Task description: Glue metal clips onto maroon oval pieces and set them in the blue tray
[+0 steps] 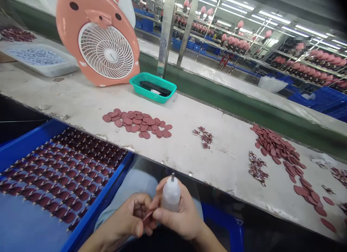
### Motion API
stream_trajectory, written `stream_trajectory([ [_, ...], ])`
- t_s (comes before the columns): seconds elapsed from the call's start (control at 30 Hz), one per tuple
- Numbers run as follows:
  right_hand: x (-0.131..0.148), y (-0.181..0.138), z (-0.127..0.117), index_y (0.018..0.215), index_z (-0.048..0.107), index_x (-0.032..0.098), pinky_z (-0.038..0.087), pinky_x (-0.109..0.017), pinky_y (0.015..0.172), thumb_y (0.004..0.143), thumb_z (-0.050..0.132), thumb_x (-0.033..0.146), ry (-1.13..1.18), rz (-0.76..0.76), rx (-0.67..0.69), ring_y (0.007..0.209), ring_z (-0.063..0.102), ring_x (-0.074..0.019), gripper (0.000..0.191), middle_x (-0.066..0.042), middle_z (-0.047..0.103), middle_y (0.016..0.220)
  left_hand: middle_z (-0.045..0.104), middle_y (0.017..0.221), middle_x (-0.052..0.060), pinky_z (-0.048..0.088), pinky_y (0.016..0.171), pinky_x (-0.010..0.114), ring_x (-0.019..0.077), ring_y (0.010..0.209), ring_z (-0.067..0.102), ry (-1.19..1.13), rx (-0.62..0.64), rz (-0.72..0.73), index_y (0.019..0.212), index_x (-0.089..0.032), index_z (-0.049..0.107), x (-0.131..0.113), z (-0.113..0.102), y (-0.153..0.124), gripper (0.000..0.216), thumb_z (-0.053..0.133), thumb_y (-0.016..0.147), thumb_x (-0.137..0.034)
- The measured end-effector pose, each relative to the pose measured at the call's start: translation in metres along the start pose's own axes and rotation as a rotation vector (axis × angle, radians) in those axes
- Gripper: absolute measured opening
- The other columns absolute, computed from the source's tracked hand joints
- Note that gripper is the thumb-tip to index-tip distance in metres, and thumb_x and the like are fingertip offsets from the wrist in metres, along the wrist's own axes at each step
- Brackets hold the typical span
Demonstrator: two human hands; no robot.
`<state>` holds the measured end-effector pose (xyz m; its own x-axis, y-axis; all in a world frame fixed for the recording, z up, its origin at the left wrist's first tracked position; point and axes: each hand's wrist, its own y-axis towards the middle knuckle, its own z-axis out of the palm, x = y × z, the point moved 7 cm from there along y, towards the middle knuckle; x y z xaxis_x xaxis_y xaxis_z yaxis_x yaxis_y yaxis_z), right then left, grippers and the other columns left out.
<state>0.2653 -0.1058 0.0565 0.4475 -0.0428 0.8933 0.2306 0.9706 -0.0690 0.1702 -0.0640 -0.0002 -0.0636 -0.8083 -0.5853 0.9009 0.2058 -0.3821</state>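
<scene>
My right hand (180, 216) is wrapped round a small white squeeze bottle (170, 194) with a thin metal nozzle pointing up. My left hand (131, 219) is closed in a pinch on a small maroon oval piece (148, 217), held against the fingers of the right hand. Both hands are low, over my lap, in front of the worktable's near edge. To the left lies a blue tray (111, 189) with rows of maroon pieces (62, 172) laid out on it.
On the pale worktable (189, 151) lie a heap of maroon ovals (138, 124), small patterned bits (204, 136), and a longer spread of ovals (282, 151) at right. A pink fan (104, 46), a teal basket (153, 86) and a white tray (40, 60) stand behind.
</scene>
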Motion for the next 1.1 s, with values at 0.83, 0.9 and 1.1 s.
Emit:
stream_trajectory([
  [0.83, 0.072, -0.05, -0.016, 0.109, 0.059, 0.024, 0.04, -0.03, 0.035, 0.096, 0.045, 0.063, -0.659, -0.639, -0.522, 0.045, 0.054, -0.0177, 0.043, -0.005, 0.058, 0.067, 0.076, 0.076, 0.002, 0.047, 0.048, 0.018, 0.0141, 0.064, 0.067, -0.212, -0.381, 0.105, 0.087, -0.03, 0.082, -0.032, 0.01, -0.018, 0.044, 0.096, 0.048, -0.047],
  [0.9, 0.071, -0.054, -0.012, 0.111, 0.06, 0.025, 0.042, -0.03, 0.035, 0.095, 0.045, 0.064, -0.738, -0.635, -0.523, 0.047, 0.056, -0.0184, 0.045, -0.005, 0.06, 0.069, 0.078, 0.077, 0.001, 0.048, 0.051, 0.019, 0.0143, 0.065, 0.068, -0.173, -0.419, 0.102, 0.086, -0.031, 0.082, -0.036, 0.013, -0.022, 0.043, 0.096, 0.049, -0.047],
  [1.1, 0.069, -0.058, -0.01, 0.114, 0.062, 0.021, 0.045, -0.029, 0.038, 0.099, 0.048, 0.058, -0.732, -0.654, -0.523, 0.048, 0.055, -0.0142, 0.042, -0.004, 0.061, 0.078, 0.079, 0.077, 0.0, 0.05, 0.052, 0.017, 0.0133, 0.064, 0.068, -0.141, -0.43, 0.111, 0.084, -0.031, 0.083, -0.046, 0.022, -0.027, 0.042, 0.096, 0.047, -0.046],
])
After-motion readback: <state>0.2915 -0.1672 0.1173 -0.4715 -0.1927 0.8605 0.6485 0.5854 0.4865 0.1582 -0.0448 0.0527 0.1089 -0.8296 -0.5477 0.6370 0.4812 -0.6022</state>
